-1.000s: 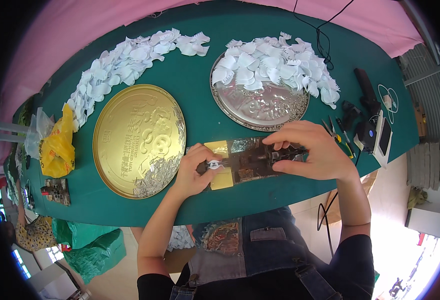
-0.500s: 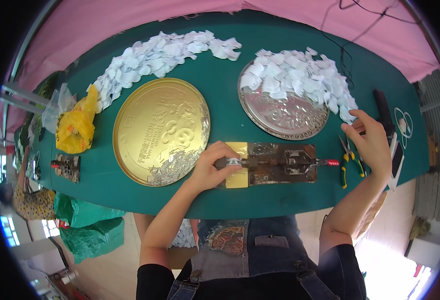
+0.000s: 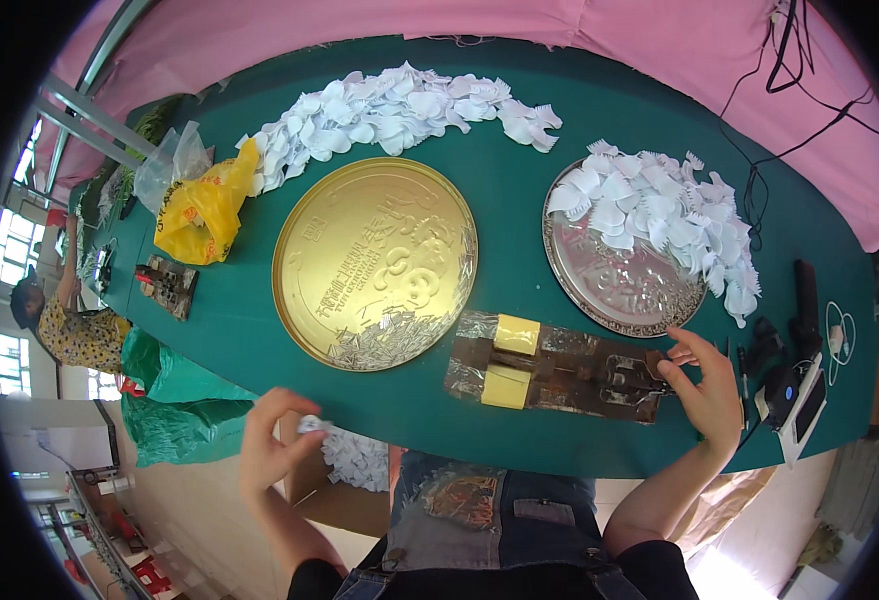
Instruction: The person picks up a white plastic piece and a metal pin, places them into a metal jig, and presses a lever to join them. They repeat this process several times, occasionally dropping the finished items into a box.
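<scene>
My left hand [image 3: 272, 445] is off the table's near edge, thumb and fingers pinching a small white piece [image 3: 312, 425], blurred. Below it stands a cardboard box [image 3: 335, 512] with white pieces [image 3: 358, 460] inside. At the right end of a brown, tape-covered toggle-clamp jig [image 3: 575, 365], my right hand [image 3: 705, 390] is curled round the clamp's handle, whose red grip it hides. Two yellow pads lie at the jig's left end. Behind the jig, a round gold tray [image 3: 350, 230] bears many thin silver pieces [image 3: 385, 340]. White petal-shaped pieces [image 3: 650, 205] heap over a silver tray [image 3: 600, 285].
More white pieces [image 3: 390, 110] pile along the back of the green table [image 3: 515, 200]. A yellow bag [image 3: 200, 215] and another small jig [image 3: 167, 285] are at left. Right stand a dark device [image 3: 785, 390] and cables. A person [image 3: 80, 325] works far left.
My left hand has left the jig and moved left, past the table edge, with the white piece. My right hand has come down to the clamp handle. The view has shifted.
</scene>
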Tool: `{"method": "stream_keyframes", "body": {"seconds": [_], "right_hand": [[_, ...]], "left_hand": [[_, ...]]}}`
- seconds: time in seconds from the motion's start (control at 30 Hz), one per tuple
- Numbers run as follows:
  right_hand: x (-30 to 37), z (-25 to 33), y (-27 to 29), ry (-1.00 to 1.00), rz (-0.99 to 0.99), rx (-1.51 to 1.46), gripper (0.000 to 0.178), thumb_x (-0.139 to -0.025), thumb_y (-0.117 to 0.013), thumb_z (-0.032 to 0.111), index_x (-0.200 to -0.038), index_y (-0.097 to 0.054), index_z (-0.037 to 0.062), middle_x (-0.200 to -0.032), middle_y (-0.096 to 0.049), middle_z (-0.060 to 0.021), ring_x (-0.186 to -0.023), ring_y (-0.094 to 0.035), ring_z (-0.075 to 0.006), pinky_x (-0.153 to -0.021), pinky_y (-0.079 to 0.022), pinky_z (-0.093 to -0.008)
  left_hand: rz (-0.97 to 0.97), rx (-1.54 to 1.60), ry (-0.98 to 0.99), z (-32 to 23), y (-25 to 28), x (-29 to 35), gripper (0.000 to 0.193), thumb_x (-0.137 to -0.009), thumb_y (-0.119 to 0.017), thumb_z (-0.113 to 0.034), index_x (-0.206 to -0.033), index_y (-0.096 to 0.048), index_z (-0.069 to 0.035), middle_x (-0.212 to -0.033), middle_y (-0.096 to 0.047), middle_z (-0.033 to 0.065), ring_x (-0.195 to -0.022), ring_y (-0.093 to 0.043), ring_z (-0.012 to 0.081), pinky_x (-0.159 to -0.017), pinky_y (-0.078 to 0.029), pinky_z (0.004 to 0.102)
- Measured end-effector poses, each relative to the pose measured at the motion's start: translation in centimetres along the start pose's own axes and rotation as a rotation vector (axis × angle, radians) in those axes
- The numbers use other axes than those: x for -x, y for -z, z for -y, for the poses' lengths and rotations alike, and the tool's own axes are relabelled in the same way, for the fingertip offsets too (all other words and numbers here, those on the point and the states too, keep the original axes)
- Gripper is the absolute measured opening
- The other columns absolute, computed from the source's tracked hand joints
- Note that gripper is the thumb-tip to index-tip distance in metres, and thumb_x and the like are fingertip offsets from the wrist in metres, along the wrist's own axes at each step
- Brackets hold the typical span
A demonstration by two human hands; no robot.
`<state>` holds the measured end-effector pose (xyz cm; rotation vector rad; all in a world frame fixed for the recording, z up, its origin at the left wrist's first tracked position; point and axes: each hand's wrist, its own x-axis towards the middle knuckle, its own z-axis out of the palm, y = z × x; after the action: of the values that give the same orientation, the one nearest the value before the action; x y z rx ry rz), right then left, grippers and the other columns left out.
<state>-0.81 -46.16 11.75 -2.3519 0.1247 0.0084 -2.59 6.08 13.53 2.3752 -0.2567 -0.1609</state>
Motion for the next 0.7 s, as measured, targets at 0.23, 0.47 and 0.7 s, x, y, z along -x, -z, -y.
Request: {"method": "stream_keyframes", "body": {"seconds": [0.23, 0.47, 0.7], "right_hand": [[-1.1, -1.2, -0.6, -0.004, 0.015, 0.002, 0.043, -0.084, -0.076, 0.023, -0.124, -0.066, 0.0088, -0.097, -0.070, -0.0082, -0.090, -0.068, -0.0196, -0.063, -0.049, -0.0326], [-1.3, -2.5, -1.1, 0.069, -0.088, -0.159, 0.037, -0.085, -0.075, 0.012, -0.120, -0.067, 0.0035, -0.090, -0.071, -0.0077, -0.082, -0.068, -0.0173, -0.071, -0.051, -0.0300], [-2.0, -3.3, -1.2, 0.060, -0.246, -0.312, 0.025, -0.088, -0.071, 0.004, -0.112, -0.070, 0.0002, -0.082, -0.068, -0.0043, -0.076, -0.061, -0.0111, -0.074, -0.050, -0.0263]], "left_hand": [[-0.371, -0.143, 0.049, -0.1, 0.4, -4.9, 0.033, -0.076, -0.076, -0.004, -0.108, -0.066, -0.002, -0.108, -0.065, 0.0135, -0.103, -0.061, 0.0339, -0.089, -0.048, 0.0387], [-0.341, -0.249, -0.344, 5.3, -3.5, -29.7, 0.023, -0.082, -0.071, -0.014, -0.103, -0.070, -0.003, -0.105, -0.069, 0.0149, -0.104, -0.063, 0.0336, -0.092, -0.049, 0.0407], [-0.288, -0.545, 0.080, 3.4, -7.7, -40.8, 0.033, -0.079, -0.077, -0.029, -0.102, -0.074, -0.005, -0.108, -0.071, 0.0177, -0.101, -0.068, 0.0357, -0.083, -0.055, 0.0463]]}}
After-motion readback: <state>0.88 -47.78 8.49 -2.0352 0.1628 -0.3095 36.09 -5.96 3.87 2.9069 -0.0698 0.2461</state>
